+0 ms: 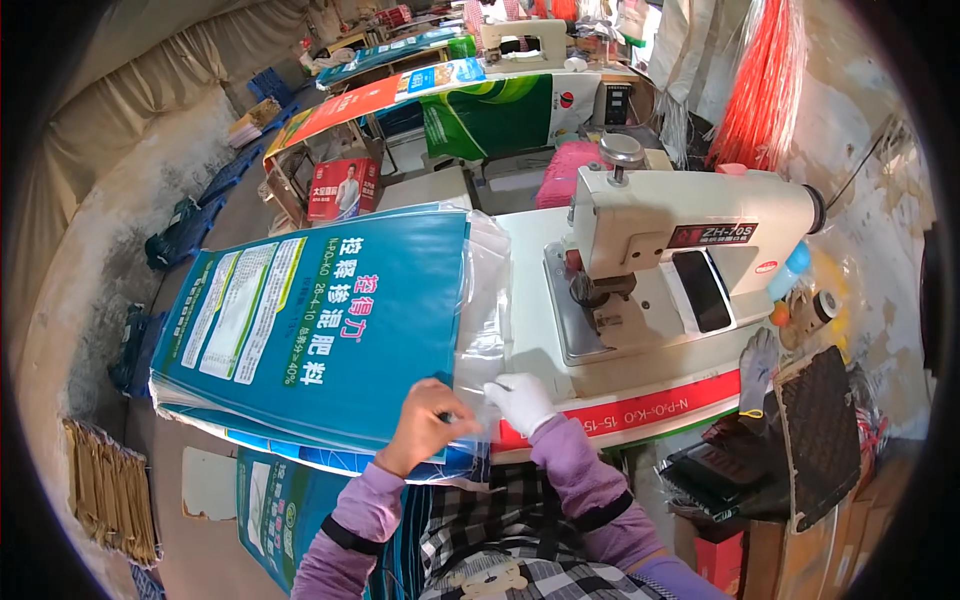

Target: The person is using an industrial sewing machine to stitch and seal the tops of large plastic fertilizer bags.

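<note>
A stack of teal printed woven bags (pixel 400 290) lies in front of me to the left, its right edge beside the sewing machine. Clear plastic liner (pixel 478 345) sticks out past that edge. At the stack's near right corner, my bare left hand (pixel 428 425) is closed, fingertips bent together over the liner's edge; what they pinch, if anything, is too small to make out. Just right of it, my right hand (pixel 522 402), in a white glove, pinches the liner between thumb and fingers. The sewing machine (pixel 660 240) stands to the right, a dark phone (pixel 702 290) on its bed.
Red printed sheet (pixel 640 410) covers the table's near edge. A grey glove (pixel 758 370) and a dark board (pixel 818 440) are at the right. Red strands (pixel 762 85) hang behind the machine. Beyond are a red box (pixel 342 190) and another sewing machine (pixel 525 45). Brown bundles (pixel 110 490) lie left.
</note>
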Demonstrator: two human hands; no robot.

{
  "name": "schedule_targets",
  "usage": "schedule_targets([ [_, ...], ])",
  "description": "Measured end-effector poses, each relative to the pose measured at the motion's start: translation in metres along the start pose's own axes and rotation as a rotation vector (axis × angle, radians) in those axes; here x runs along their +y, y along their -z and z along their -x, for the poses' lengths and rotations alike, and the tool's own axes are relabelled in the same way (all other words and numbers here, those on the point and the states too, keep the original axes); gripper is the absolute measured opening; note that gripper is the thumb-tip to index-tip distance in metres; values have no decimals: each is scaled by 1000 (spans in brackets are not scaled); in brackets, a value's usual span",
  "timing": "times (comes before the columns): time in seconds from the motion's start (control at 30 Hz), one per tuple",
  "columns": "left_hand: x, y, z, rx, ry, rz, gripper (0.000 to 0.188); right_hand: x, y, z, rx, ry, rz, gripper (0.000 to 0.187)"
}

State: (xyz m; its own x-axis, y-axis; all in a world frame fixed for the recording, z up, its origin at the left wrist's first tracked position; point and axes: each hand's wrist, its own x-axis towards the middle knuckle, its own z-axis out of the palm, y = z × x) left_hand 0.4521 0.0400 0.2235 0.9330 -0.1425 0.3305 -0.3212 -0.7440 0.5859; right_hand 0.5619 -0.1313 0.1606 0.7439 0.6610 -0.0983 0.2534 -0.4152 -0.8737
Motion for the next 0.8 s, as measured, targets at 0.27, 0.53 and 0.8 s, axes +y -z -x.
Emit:
schedule_targets([
  [0.27, -64, -4, -61, 174, 517, -539, 83, -22, -5, -26, 519, 124, -48, 28],
  [0.53, -72, -2, -27, 179, 421, -411, 83, -22, 9, -179, 111, -634, -1018, 30],
  [0.8, -45, -8, -66, 217, 773, -412, 90, -37, 0, -215, 586, 177, -276, 21],
])
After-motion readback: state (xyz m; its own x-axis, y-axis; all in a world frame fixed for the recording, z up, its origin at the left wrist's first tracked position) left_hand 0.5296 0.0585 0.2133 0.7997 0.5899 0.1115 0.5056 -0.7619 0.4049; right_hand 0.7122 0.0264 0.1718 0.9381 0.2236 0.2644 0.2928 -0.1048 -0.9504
